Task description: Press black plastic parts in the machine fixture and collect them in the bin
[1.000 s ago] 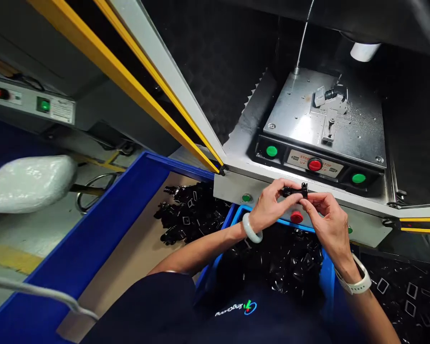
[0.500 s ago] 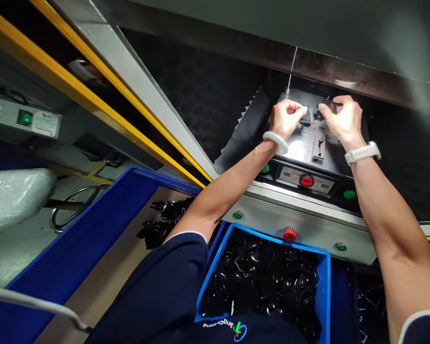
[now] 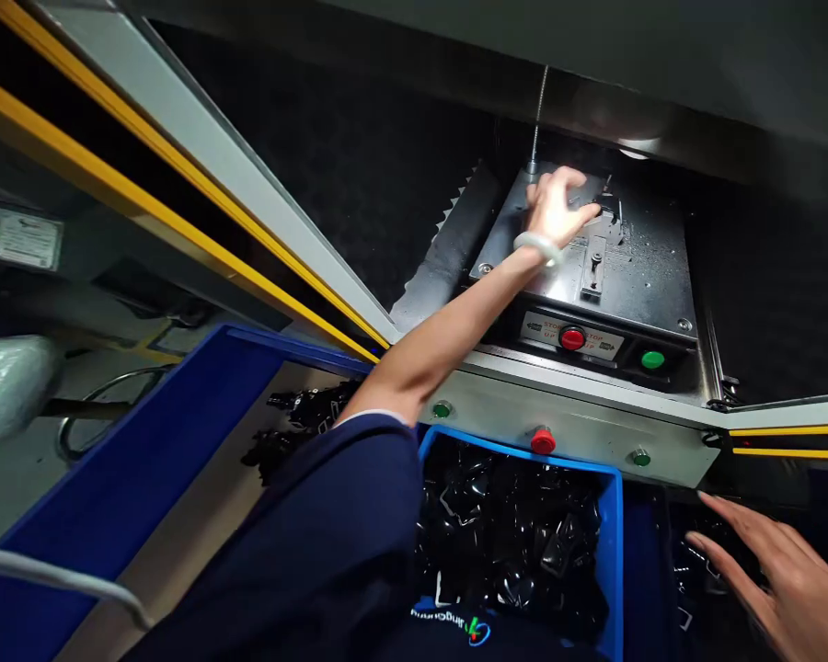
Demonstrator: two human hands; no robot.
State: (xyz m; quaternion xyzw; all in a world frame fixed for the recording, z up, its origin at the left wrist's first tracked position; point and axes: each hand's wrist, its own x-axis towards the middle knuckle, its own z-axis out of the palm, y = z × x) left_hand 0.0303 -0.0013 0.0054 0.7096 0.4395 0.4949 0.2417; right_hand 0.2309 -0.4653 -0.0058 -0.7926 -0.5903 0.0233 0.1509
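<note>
My left hand [image 3: 554, 210] is over the metal fixture plate [image 3: 641, 276], its thumb and fingers apart. The thumb tip reaches the small dark part [image 3: 608, 210] seated on the fixture; I cannot tell if it touches. In front of that part lies a slotted metal clamp piece [image 3: 594, 267]. At the lower right, my right hand [image 3: 787, 570] is open with fingers stretched, holding nothing I can see. It is beside and above glossy black parts [image 3: 707, 570] lying to the right of the blue bin.
A blue bin [image 3: 614, 552] full of shiny black parts stands before me. Red button [image 3: 572, 338] and green button [image 3: 653, 359] sit on the fixture's front; another red button [image 3: 543, 441] is on the machine edge. Yellow-edged frames [image 3: 179, 248] flank the opening. More black parts [image 3: 310, 409] lie left.
My right hand has left the fixture and moved down and right towards the black parts. My left hand has stayed at the fixture, its pinch opened. The view has shifted slightly.
</note>
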